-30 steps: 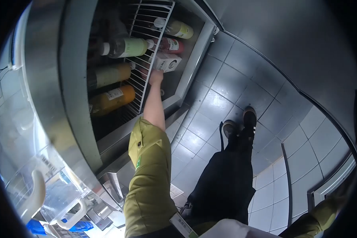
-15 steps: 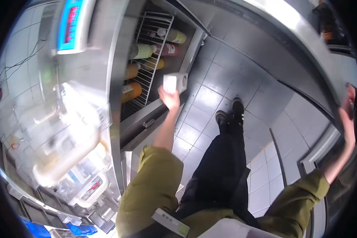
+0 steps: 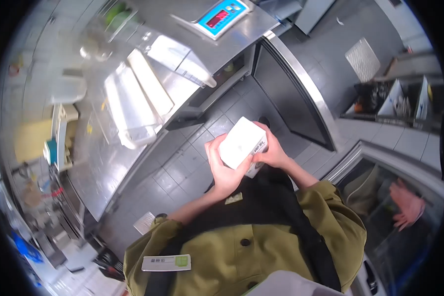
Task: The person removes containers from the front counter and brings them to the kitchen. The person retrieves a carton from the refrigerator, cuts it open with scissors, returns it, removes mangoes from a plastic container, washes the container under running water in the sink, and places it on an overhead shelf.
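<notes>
A white carton (image 3: 242,140) with dark printing on its side is held in front of my body, tilted, its plain white face upward. My left hand (image 3: 224,167) wraps around its left and lower side. On the other side, my right hand (image 3: 272,150) grips the right edge, the thumb lying across the printed face. Both hands are closed on the carton, which partly covers the fingers. Beyond it, the dark inner face of a fridge door (image 3: 288,91) stands open below the counter.
A steel counter (image 3: 91,185) runs along the left, bearing clear plastic containers (image 3: 133,103) and a blue digital scale (image 3: 222,17). Partitioned bins (image 3: 399,101) stand at right. Below them, a glass panel (image 3: 370,197) shows another hand (image 3: 407,204), reflected or beyond it; I cannot tell which.
The carton has moved from beside the open fridge to in front of my body. My right hand has left the fridge door and joined my left on the carton. My view has turned.
</notes>
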`<move>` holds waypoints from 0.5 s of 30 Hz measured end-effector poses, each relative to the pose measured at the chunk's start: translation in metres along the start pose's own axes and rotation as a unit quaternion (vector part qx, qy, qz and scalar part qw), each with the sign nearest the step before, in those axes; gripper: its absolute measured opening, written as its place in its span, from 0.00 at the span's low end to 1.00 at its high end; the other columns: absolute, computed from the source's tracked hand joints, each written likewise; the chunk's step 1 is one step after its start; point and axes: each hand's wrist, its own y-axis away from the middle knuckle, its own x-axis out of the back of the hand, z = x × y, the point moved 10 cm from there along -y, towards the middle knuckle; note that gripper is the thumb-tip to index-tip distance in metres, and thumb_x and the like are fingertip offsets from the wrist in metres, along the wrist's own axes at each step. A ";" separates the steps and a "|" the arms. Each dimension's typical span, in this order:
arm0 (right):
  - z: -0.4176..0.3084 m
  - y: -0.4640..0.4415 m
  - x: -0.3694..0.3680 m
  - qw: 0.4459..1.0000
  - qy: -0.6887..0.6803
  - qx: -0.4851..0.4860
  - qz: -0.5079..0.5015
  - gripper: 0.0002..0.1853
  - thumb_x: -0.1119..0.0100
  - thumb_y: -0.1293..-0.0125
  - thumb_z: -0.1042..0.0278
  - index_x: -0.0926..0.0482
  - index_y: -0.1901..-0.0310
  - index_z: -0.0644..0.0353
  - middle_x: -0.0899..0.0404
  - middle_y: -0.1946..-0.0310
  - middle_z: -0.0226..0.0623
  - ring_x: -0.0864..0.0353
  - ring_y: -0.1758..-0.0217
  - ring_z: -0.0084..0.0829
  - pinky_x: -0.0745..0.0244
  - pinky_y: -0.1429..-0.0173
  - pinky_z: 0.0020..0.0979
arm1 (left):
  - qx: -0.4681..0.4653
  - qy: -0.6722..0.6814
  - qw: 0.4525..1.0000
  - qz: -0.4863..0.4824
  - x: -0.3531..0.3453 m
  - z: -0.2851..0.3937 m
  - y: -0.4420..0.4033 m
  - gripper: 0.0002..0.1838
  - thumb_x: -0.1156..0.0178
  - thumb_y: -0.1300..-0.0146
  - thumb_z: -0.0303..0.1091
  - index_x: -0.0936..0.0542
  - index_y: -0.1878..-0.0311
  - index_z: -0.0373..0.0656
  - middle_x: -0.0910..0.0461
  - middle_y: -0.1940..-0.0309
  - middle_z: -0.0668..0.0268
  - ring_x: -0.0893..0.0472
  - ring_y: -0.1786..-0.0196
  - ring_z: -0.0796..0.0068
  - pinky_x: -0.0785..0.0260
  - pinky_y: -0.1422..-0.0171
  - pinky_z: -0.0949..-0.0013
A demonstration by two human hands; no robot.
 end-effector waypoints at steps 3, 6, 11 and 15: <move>-0.067 -0.020 -0.001 0.967 0.112 0.207 -0.097 0.52 0.23 0.72 0.54 0.41 0.44 0.68 0.34 0.49 0.39 0.36 0.45 0.28 0.41 0.42 0.29 | -0.102 0.147 0.982 -0.069 0.006 0.044 -0.017 0.60 0.25 0.72 0.46 0.52 0.37 0.37 0.42 0.51 0.56 0.37 0.49 0.65 0.42 0.47 0.63; -0.121 -0.048 -0.016 0.939 -0.066 0.180 -0.287 0.48 0.23 0.71 0.57 0.38 0.46 0.64 0.30 0.53 0.36 0.31 0.52 0.24 0.35 0.48 0.29 | -0.082 0.138 0.969 -0.185 -0.003 0.076 -0.052 0.69 0.26 0.77 0.53 0.60 0.35 0.38 0.46 0.44 0.52 0.40 0.43 0.61 0.45 0.43 0.60; -0.142 -0.090 -0.008 0.919 0.185 0.142 -0.319 0.37 0.30 0.61 0.54 0.36 0.53 0.65 0.28 0.60 0.40 0.25 0.59 0.32 0.31 0.56 0.32 | 0.086 0.230 0.952 -0.185 -0.034 0.074 -0.075 0.61 0.31 0.65 0.45 0.64 0.35 0.37 0.48 0.40 0.52 0.39 0.41 0.59 0.47 0.39 0.58; -0.197 -0.098 0.015 0.935 0.245 0.145 -0.210 0.29 0.36 0.54 0.50 0.35 0.60 0.63 0.30 0.68 0.41 0.27 0.71 0.34 0.32 0.67 0.31 | -0.044 0.161 0.975 0.145 0.000 0.099 -0.080 0.59 0.32 0.64 0.37 0.63 0.35 0.36 0.47 0.42 0.54 0.41 0.39 0.60 0.46 0.38 0.60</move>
